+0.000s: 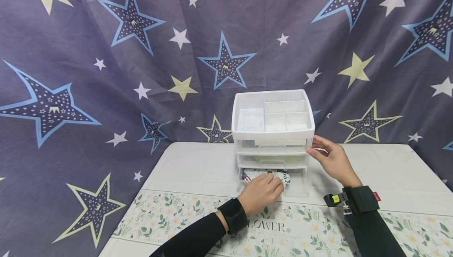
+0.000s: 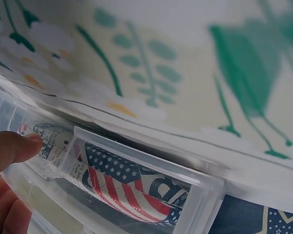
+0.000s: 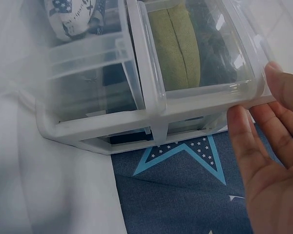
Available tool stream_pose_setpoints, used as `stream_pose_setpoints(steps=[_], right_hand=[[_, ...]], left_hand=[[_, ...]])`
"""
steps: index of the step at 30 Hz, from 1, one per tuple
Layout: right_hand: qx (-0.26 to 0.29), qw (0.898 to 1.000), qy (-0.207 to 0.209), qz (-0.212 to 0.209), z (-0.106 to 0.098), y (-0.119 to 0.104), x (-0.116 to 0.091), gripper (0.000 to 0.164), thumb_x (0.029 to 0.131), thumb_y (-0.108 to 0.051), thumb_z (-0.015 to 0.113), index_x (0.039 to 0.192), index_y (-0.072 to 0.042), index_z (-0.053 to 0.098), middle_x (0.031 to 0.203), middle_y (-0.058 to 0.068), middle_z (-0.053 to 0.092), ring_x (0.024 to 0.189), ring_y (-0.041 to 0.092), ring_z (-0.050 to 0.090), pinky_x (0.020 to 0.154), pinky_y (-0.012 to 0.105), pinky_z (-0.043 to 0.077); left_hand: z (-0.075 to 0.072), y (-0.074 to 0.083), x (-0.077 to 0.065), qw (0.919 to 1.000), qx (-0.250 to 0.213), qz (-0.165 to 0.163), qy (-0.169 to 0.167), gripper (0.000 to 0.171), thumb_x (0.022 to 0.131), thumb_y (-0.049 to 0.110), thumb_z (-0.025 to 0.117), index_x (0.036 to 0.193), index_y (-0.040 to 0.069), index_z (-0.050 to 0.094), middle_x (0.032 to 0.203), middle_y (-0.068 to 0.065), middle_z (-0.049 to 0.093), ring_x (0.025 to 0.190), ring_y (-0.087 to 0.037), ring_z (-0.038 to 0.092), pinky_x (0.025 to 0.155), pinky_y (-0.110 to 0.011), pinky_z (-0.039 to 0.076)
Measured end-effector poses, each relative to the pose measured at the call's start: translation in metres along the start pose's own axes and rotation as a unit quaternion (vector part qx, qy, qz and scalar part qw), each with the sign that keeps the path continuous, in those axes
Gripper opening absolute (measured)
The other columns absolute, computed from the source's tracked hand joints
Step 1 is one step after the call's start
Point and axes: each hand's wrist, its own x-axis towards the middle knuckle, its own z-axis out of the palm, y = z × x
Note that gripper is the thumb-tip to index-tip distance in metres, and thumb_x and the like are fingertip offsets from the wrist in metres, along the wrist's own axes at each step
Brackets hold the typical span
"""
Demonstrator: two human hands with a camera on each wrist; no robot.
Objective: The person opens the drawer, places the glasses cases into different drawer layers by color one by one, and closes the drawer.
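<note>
A white storage unit (image 1: 272,132) with clear drawers stands on the table. Its bottom drawer (image 1: 299,186) is pulled out, with a rolled printed packet (image 2: 127,183) showing a US flag pattern inside. At that drawer's front, my left hand (image 1: 261,192) pinches the handle, thumb over the edge and fingers curled; the head view hides the grip. My right hand (image 1: 332,160) holds the unit's right front corner, the thumb at the front and the fingers along the side. Through the middle drawer, a folded olive-green cloth-like item (image 3: 178,46) shows in the right wrist view.
The unit's top tray (image 1: 251,119) is divided into several compartments. A floral-printed strip (image 1: 177,213) crosses the white table cover (image 1: 198,162) in front. Behind the table hangs a dark star-patterned curtain (image 1: 198,9).
</note>
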Motion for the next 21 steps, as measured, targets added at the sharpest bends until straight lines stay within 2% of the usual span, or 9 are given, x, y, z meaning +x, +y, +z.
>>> stream_pose_setpoints(steps=[8,12,16,21], right_hand=[[0.001,1.000,-0.003,0.005,0.0002,-0.0005,-0.0008,0.057,0.100,-0.016,0.070,0.149,0.004,0.048,0.130,0.024,0.064,0.119,0.035,0.061,0.093,0.006,0.044],[0.001,1.000,-0.002,0.003,0.0001,-0.0010,-0.0001,0.056,0.099,-0.016,0.070,0.148,0.003,0.050,0.129,0.023,0.065,0.118,0.035,0.061,0.092,0.006,0.045],[-0.002,1.000,-0.001,0.007,-0.0002,-0.0010,0.0003,0.055,0.099,-0.016,0.070,0.148,0.002,0.051,0.128,0.022,0.066,0.118,0.034,0.062,0.092,0.006,0.045],[-0.005,1.000,-0.002,0.009,-0.0006,-0.0002,0.0004,0.056,0.099,-0.016,0.070,0.148,0.001,0.050,0.129,0.022,0.066,0.119,0.034,0.062,0.092,0.007,0.045]], left_hand=[[0.0064,-0.0020,0.0010,0.9999,0.014,0.000,0.002,0.017,0.106,0.010,0.056,0.109,0.018,0.070,0.107,0.003,0.063,0.089,-0.013,0.056,0.077,-0.022,0.048],[0.0096,-0.0036,0.0027,0.9996,0.026,0.002,0.014,0.020,0.107,0.010,0.052,0.109,0.018,0.071,0.106,0.003,0.063,0.089,-0.013,0.056,0.077,-0.022,0.049],[0.0098,-0.0055,0.0049,0.9997,0.024,0.005,0.002,0.025,0.108,0.010,0.047,0.111,0.018,0.070,0.106,0.004,0.063,0.088,-0.013,0.055,0.075,-0.022,0.047],[0.0098,-0.0077,0.0067,0.9997,0.022,0.006,-0.012,0.020,0.107,0.011,0.052,0.112,0.018,0.071,0.106,0.004,0.063,0.089,-0.013,0.055,0.075,-0.023,0.047]])
